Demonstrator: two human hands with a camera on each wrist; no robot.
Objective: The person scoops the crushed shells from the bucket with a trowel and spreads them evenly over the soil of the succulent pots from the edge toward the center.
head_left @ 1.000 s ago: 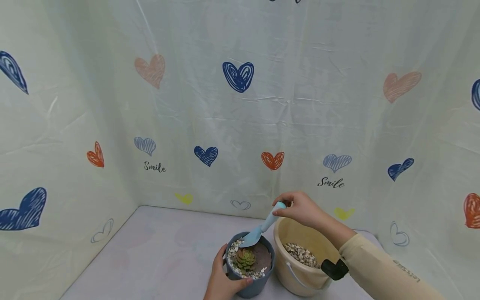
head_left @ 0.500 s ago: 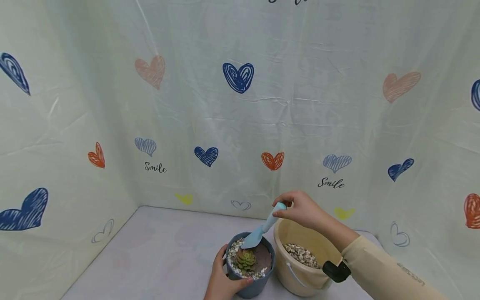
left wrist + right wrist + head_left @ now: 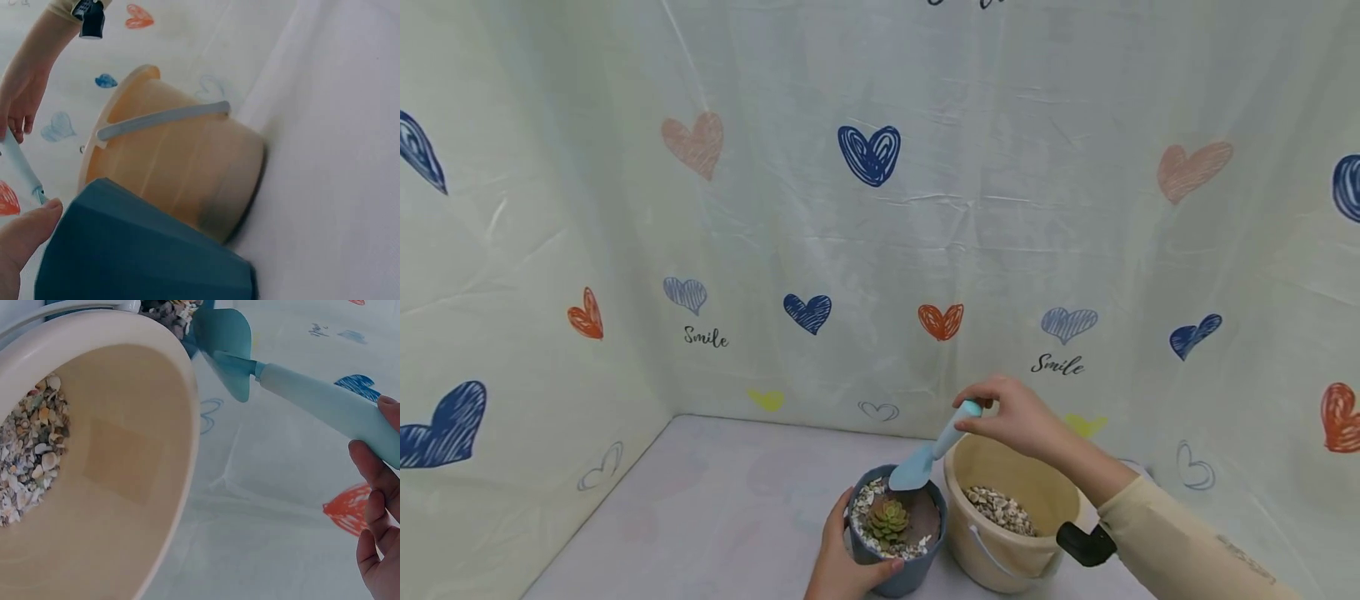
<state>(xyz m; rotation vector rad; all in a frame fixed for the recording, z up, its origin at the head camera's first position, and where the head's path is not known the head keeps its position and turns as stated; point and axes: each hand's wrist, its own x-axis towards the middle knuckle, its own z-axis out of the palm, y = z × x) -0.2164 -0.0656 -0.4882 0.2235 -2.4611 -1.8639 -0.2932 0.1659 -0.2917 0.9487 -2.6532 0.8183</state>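
A blue flower pot stands on the table, holding a green succulent. Whitish crushed-shell gravel covers part of its surface; brown soil shows at the right. My left hand grips the pot from the left, thumb at the front near the rim. In my right hand I pinch the handle end of a light blue hand trowel. Its blade tilts down over the pot's far rim, and in the right wrist view the blade carries no visible gravel.
Close at the pot's right stands a beige bucket with a grey bail handle and shell gravel inside. A heart-printed curtain rises behind and beside the table.
My right hand and the trowel have shifted slightly up and to the right, lifting the blade toward the pot's far rim. The left hand keeps its hold on the pot.
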